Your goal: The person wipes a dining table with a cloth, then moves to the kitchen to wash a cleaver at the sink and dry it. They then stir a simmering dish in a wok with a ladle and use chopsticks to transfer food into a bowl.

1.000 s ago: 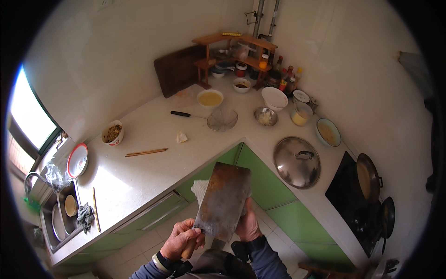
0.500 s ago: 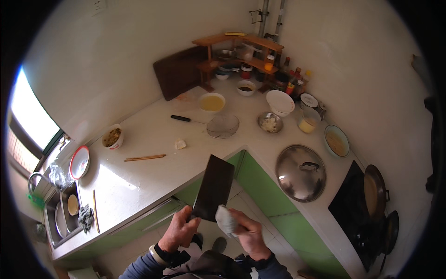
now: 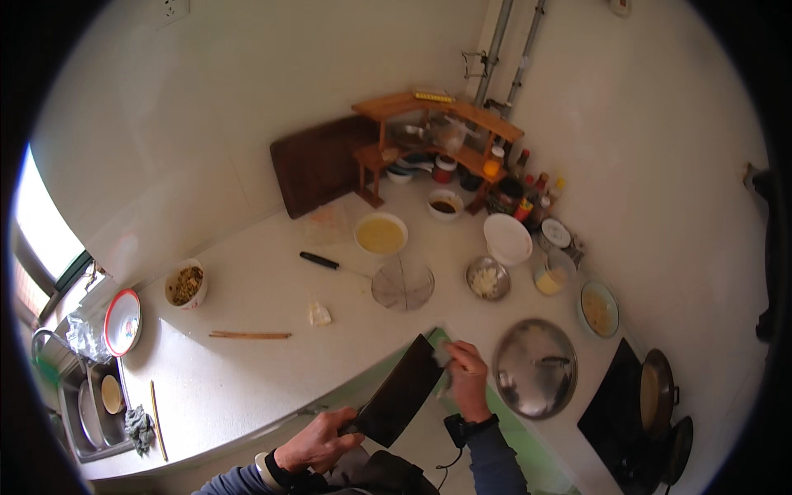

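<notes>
My left hand (image 3: 318,442) is closed around the handle end of a dark, broad-bladed cleaver (image 3: 402,392), which is tilted up and to the right in front of the counter edge. My right hand (image 3: 469,381) grips a pale cloth (image 3: 442,356) against the blade's far end. Part of the cloth is hidden by the fingers. Beyond the blade, a wire skimmer (image 3: 403,283) with a black handle lies on the counter, and a small pale lump (image 3: 318,314) rests to its left.
A domed metal lid (image 3: 535,369) lies right of my right hand, near the black stove (image 3: 610,412). Bowls, including one of yellow liquid (image 3: 381,235), stand farther back by a wooden corner shelf (image 3: 396,107). Chopsticks (image 3: 250,335) and a sink (image 3: 95,445) are at left.
The cleaver has swung rightward, its far end leaning more to the right. My right hand and cloth have moved from near the handle up to the far end. The view has shifted upward.
</notes>
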Demonstrator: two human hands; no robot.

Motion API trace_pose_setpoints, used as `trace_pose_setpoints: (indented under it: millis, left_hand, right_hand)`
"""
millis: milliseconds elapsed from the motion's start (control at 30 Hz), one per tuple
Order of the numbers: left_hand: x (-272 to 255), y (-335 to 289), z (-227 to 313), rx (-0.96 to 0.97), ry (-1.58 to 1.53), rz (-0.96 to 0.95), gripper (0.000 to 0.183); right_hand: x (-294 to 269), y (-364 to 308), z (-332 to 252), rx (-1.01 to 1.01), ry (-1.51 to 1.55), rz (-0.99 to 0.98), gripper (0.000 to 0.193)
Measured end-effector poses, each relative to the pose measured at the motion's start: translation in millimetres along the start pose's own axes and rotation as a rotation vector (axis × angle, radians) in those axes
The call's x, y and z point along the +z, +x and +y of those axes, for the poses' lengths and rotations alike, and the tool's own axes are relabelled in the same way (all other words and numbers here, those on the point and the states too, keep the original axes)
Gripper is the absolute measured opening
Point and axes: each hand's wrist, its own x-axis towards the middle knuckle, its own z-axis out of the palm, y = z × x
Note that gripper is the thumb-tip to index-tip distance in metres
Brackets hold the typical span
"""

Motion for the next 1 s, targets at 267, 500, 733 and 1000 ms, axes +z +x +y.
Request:
trace_pose_setpoints:
  millis: [267, 500, 733, 1000]
  left_hand:
    - [-39, 73, 37, 0.005, -0.619, -0.006, 0.019]
    - [-48, 152, 38, 0.178, -0.788, 0.069, 0.012]
    - [-83, 179, 47, 0.279, -0.897, 0.318, 0.009]
    - [-105, 175, 39, 0.360, -0.934, 0.461, 0.012]
  right_hand:
    - [24, -8, -21, 0.606, 0.657, -0.059, 0.035]
    - [32, -9, -54, 0.672, 0.980, -0.306, 0.029]
    - [-3, 51, -11, 0.563, 0.152, 0.019, 0.023]
    - [33, 129, 43, 0.160, -0.399, 0.071, 0.054]
